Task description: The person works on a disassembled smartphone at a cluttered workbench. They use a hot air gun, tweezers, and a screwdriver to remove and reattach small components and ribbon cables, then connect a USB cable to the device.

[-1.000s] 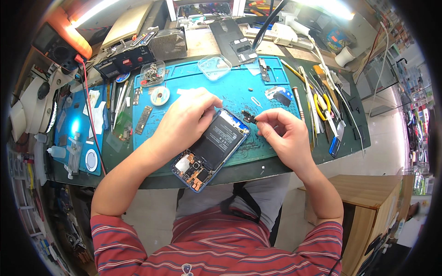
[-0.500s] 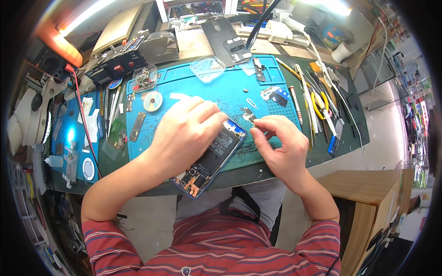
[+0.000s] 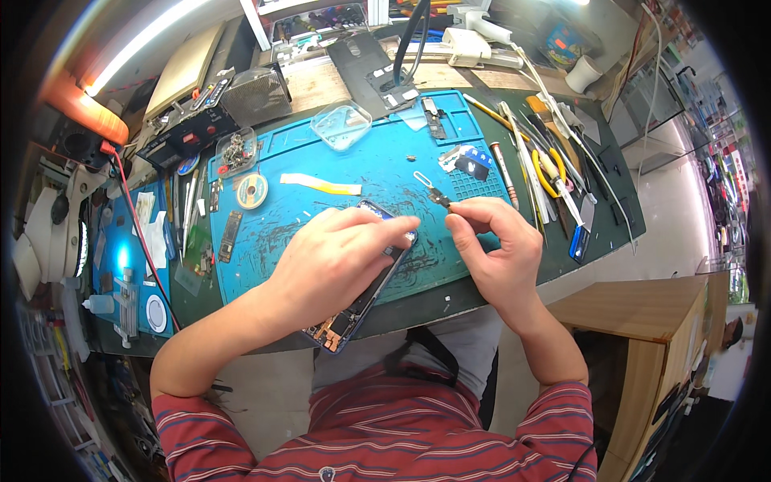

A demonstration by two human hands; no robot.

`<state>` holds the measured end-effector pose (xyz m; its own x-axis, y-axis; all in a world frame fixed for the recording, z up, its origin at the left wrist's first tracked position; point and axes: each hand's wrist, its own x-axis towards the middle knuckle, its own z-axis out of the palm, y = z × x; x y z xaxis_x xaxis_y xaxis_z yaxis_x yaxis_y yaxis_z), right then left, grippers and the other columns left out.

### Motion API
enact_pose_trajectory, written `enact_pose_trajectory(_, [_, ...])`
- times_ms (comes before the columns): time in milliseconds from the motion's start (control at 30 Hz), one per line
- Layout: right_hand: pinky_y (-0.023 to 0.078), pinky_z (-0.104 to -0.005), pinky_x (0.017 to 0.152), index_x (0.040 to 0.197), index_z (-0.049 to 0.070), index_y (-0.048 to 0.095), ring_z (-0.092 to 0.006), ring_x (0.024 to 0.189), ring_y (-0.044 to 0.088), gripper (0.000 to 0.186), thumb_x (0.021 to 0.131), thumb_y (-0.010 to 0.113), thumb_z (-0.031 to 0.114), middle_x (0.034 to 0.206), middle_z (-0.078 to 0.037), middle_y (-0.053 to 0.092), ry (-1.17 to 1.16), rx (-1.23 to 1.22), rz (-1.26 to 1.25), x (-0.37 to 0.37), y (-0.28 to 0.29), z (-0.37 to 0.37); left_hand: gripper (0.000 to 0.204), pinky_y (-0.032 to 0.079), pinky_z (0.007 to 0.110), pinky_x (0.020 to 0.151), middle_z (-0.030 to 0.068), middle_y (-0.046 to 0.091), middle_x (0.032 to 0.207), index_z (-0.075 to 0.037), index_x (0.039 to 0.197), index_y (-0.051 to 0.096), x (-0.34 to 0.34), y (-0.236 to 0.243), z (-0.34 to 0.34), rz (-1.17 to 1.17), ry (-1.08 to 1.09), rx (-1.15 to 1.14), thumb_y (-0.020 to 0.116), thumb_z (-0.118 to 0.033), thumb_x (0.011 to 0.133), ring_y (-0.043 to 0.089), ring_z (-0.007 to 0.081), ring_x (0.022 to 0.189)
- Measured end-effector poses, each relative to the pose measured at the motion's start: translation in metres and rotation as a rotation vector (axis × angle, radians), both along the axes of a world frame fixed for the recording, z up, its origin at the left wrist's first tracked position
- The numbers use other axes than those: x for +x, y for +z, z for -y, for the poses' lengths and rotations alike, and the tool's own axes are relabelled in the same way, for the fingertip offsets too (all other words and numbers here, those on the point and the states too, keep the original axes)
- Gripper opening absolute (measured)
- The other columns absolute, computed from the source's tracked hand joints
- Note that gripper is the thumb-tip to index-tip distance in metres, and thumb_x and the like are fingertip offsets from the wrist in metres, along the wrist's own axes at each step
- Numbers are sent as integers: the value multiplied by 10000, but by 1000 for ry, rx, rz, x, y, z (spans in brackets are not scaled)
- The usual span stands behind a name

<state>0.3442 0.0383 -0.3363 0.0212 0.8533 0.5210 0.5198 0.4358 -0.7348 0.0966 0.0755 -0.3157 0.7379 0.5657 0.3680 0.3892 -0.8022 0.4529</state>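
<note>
My left hand (image 3: pixel 337 261) lies over an opened phone (image 3: pixel 333 334), its fingers bent and closed near the top end; what they grip is hidden. The phone shows copper-coloured parts at the bottom. My right hand (image 3: pixel 496 253) pinches a small dark component (image 3: pixel 440 198) between thumb and index finger, just right of the phone's top. A metal loop tool (image 3: pixel 422 178) lies beyond that component, and a white-and-yellow flex cable (image 3: pixel 317 183) lies above my left hand on the blue mat (image 3: pixel 281 225).
Tweezers and pliers (image 3: pixel 554 177) crowd the right of the bench. A solder spool (image 3: pixel 251 191), clear boxes (image 3: pixel 341 126) and a boxy device (image 3: pixel 181 140) sit at the back left. A lit microscope (image 3: pixel 52 233) stands at far left; a wooden cabinet (image 3: pixel 618 313) is at lower right.
My left hand has moved down over the phone's top, uncovering more of the flex cable. My right hand still pinches the dark component. The whole view has shifted slightly.
</note>
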Motion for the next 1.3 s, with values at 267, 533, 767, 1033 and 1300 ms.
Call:
enact_pose_trajectory(267, [613,-355,707,1006,29,750,-290,811,756,153,872,822,47,973,-106,778,109,66,169,-15,-2,8,440,602,378,867,83,773,1192,-40,1318,705,-12,3,5,-58,-114,269,737,-18,880,749,257,1093])
enact_pose_trajectory(533, [586,-359,684,1011,16,742,-263,807,728,195,834,823,33,994,-95,764,161,206,360,-21,-2,5,222,573,394,826,124,745,1036,-23,1077,729,-22,4,-10,123,208,59,808,-21,869,714,307,938])
enact_pose_trajectory(767, [577,-354,679,1011,6,748,-253,811,715,216,811,826,31,1004,-91,743,171,213,383,-22,0,2,195,564,394,819,113,716,1019,-47,994,749,-13,-4,-22,59,188,-18,851,-102,837,699,307,920])
enact_pose_trajectory(1033, [558,-345,658,997,38,751,-236,789,689,192,819,822,57,979,-65,709,149,180,391,-23,0,3,236,568,381,743,67,703,957,-42,976,744,-11,-6,-33,57,-23,252,859,-100,779,690,267,832])
enact_pose_trajectory(1300, [554,-355,671,1010,34,748,-243,801,683,205,820,822,56,982,-67,696,137,119,385,-21,1,6,282,593,377,782,76,704,1047,-35,1031,757,-9,-4,-34,-30,-118,395,714,-112,763,706,241,929])
